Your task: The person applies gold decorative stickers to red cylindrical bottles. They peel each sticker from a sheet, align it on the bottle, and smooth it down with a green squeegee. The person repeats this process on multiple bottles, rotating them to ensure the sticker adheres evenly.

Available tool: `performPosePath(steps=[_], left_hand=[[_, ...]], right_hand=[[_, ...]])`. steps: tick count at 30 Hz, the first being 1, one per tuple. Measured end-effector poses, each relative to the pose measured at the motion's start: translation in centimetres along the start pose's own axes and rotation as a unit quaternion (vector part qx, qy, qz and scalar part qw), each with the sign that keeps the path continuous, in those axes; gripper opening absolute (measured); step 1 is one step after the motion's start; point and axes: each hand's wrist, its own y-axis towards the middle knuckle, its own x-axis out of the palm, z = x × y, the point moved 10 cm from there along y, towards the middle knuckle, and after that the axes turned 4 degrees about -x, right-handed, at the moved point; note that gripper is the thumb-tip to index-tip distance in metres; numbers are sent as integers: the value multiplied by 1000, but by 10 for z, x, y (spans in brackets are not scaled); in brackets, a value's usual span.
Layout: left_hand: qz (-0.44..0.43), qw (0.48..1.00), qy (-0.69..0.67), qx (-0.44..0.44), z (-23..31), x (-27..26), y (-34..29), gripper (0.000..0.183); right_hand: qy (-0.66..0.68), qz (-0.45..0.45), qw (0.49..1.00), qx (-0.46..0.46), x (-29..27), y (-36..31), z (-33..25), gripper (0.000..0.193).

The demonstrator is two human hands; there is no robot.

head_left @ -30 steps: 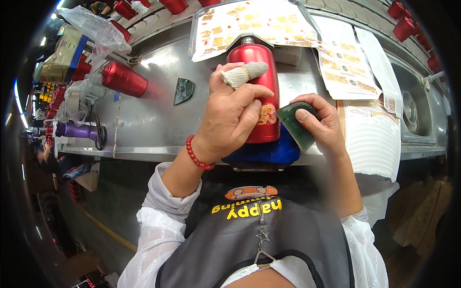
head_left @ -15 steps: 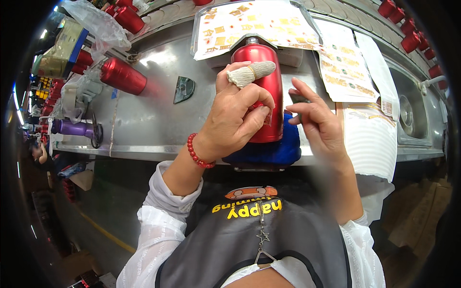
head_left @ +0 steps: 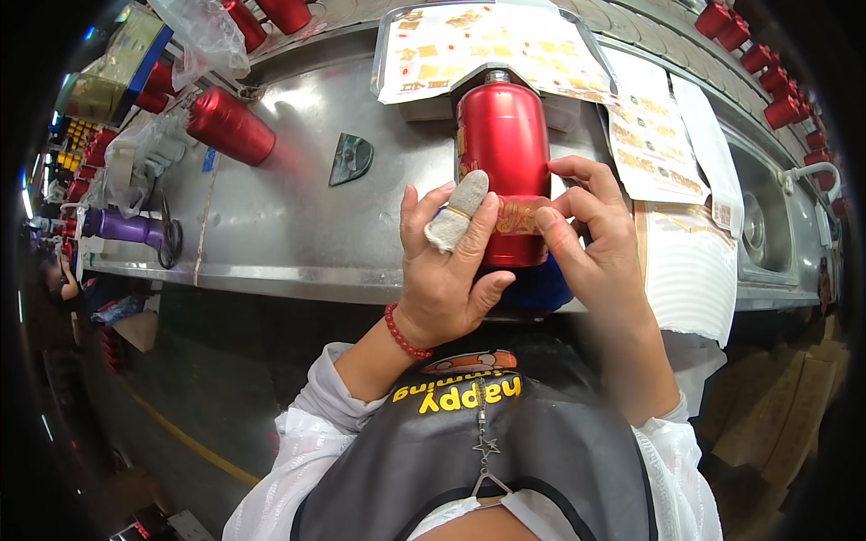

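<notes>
A shiny red metal bottle [head_left: 505, 135] lies in front of me with its neck pointing away, over a dark blue pad [head_left: 550, 290]. Across its near part sits a small gold-patterned decal [head_left: 518, 216]. The right end of that decal is pinched between the thumb and fingers of my right hand [head_left: 591, 225]. My left hand [head_left: 451, 261] is at the bottle's left side, fingers apart, one of them wearing a cloth finger cover [head_left: 458, 215] bound with a yellow band. More gold pattern shows on the bottle's left flank, partly hidden by that hand.
Left on the steel bench are a dark green scraper plate [head_left: 351, 160], another red bottle [head_left: 230, 126] and a purple bottle [head_left: 126, 227]. Behind lies a tray [head_left: 383, 54] with a decal sheet [head_left: 487, 45]. More sheets [head_left: 654, 144] and a sink [head_left: 753, 225] are right.
My left hand has drawn back from above the bottle to its left side, its fingers spreading. My right hand has closed in on the decal, which now spans the bottle.
</notes>
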Motion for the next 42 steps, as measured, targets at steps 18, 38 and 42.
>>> performPosePath(steps=[18, 38, 42], left_hand=[[-76, 980, 150, 108, 40, 21, 15, 43], [-77, 990, 82, -86, -27, 8, 4, 103], [-44, 994, 69, -70, -17, 0, 10, 103]], right_hand=[[213, 174, 956, 106, -40, -28, 62, 31], [-109, -18, 957, -268, 0, -25, -39, 36], [-50, 88, 982, -156, -21, -5, 0, 35]])
